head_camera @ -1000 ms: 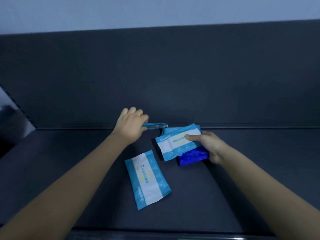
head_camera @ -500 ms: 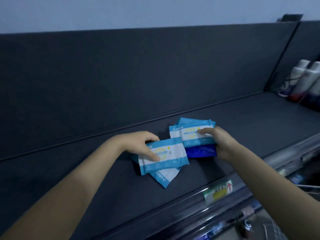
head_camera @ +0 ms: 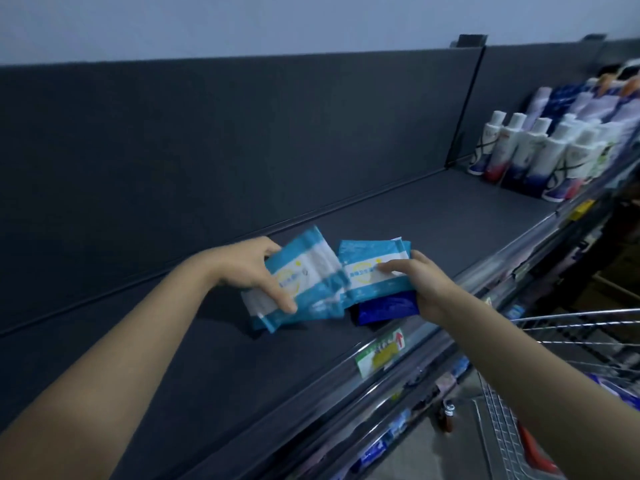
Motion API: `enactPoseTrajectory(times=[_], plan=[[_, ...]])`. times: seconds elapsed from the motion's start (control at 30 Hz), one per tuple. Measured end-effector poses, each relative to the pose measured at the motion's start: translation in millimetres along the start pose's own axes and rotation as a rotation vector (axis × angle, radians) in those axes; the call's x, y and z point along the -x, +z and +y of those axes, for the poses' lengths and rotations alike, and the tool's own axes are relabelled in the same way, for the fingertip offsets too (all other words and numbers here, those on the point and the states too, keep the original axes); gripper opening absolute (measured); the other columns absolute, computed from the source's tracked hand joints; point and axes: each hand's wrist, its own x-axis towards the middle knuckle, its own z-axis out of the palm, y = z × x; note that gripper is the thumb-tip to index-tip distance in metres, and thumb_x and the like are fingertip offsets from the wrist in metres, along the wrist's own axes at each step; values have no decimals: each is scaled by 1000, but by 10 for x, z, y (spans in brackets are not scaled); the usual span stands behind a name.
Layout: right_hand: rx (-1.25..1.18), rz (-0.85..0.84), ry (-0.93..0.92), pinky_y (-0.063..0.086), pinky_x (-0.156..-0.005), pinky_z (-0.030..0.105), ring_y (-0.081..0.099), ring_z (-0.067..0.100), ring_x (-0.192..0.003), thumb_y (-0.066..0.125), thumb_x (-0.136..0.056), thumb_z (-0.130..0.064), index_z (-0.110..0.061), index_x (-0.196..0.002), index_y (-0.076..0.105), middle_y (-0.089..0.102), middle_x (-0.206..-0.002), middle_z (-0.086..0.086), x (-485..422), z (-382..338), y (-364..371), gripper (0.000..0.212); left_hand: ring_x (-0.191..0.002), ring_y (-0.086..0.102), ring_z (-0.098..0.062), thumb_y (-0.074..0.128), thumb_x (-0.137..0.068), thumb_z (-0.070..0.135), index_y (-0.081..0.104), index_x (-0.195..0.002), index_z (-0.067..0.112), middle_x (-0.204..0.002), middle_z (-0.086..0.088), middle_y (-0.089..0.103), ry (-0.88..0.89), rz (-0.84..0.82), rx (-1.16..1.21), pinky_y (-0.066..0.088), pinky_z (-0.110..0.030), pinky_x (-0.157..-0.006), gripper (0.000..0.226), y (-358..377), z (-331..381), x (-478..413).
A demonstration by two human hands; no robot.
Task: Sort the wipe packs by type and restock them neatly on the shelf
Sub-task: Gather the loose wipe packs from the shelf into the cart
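My left hand grips light blue and white wipe packs, thumb on top, lifted a little above the dark shelf; there seem to be two, one under the other. My right hand holds a stack just to the right: light blue and white packs on top and a dark blue pack underneath, thumb pressed on the top pack. Both stacks nearly touch near the shelf's front edge.
White bottles stand in rows on the shelf at the far right, past a divider. A price label sits on the shelf's front rail. A wire cart is at the lower right, with lower shelves below.
My left hand has picked up the packs that lay flat and lifted them toward the right stack. My view has swung right, bringing the bottles and the cart into sight.
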Motion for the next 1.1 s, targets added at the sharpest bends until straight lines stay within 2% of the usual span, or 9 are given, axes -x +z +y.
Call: enactPoseTrajectory(times=[0.1, 0.27, 0.37, 0.43, 0.53, 0.63, 0.77, 0.93, 1.1], plan=[[-78, -18, -10, 58, -61, 41, 71, 29, -79, 65, -81, -2, -7, -121, 53, 70, -106, 15, 100, 21, -117, 42, -89, 71, -19, 81, -62, 10, 70, -98, 10, -96, -2, 75, 169, 123, 539, 57, -25, -73, 37, 247, 266, -170], [-259, 44, -112, 55, -73, 37, 67, 29, -82, 42, -91, -19, -13, -106, 63, 70, -99, 13, 369, -9, -574, 27, -93, 70, -21, 85, -60, 11, 61, -116, 9, -110, -9, 71, 235, 55, 738, 58, -31, -74, 60, 969, 904, -667], [-244, 97, -135, 49, -95, 44, 67, 28, -98, 49, -89, -53, -18, -119, 64, 70, -112, 9, 503, -22, -1098, 49, -95, 70, -19, 91, -52, 11, 43, -125, 16, -111, -5, 69, 239, 34, 798, 58, -35, -75, 87, 1489, 1346, -883], [-174, 147, -133, 48, -98, 47, 66, 29, -107, 71, -72, -60, -20, -130, 56, 66, -122, 7, 586, 13, -1547, 73, -85, 71, -16, 86, -57, 5, 37, -120, 20, -106, -3, 68, 206, -10, 848, 59, -34, -67, 81, 1853, 1623, -1073], [-134, 194, -56, 56, -86, 44, 69, 32, -97, 80, -73, -33, -7, -122, 61, 71, -110, 12, 662, 148, -2391, 58, -80, 71, -25, 80, -52, -3, 36, -117, 19, -105, -9, 67, 108, -158, 887, 59, -43, -67, 82, 2471, 1991, -1457], [-73, 297, 45, 53, -91, 45, 68, 31, -99, 86, -60, -39, -11, -113, 65, 71, -110, 9, 649, 342, -3320, 63, -81, 67, -26, 63, -48, 4, 34, -124, 15, -109, -13, 61, 54, -219, 821, 56, -39, -66, 81, 3230, 2400, -1927], [-2, 406, 127, 54, -82, 37, 63, 24, -101, 77, -76, -36, -15, -117, 50, 59, -119, 1, 512, 583, -4691, 53, -77, 64, -25, 65, -62, -7, 31, -124, 19, -99, -10, 62, -23, -238, 787, 51, -35, -62, 76, 4404, 3011, -2645], [31, 390, 182, 45, -41, 17, 55, 3, -66, 74, -82, -29, -16, -119, 42, 53, -87, -13, 320, 822, -6261, 51, -93, 63, -27, 76, -62, -5, 31, -129, 26, -113, -10, 57, -79, -213, 686, 53, -43, -81, 87, 5689, 3592, -3603], [163, 434, 227, 50, -87, 32, 58, 16, -96, 74, -80, -40, -16, -126, 45, 57, -114, -6, -102, 1127, -7303, 60, -94, 57, -9, 78, -68, -5, 36, -128, 28, -121, 6, 46, -76, -170, 563, 52, -27, -72, 81, 6532, 3824, -4260]])
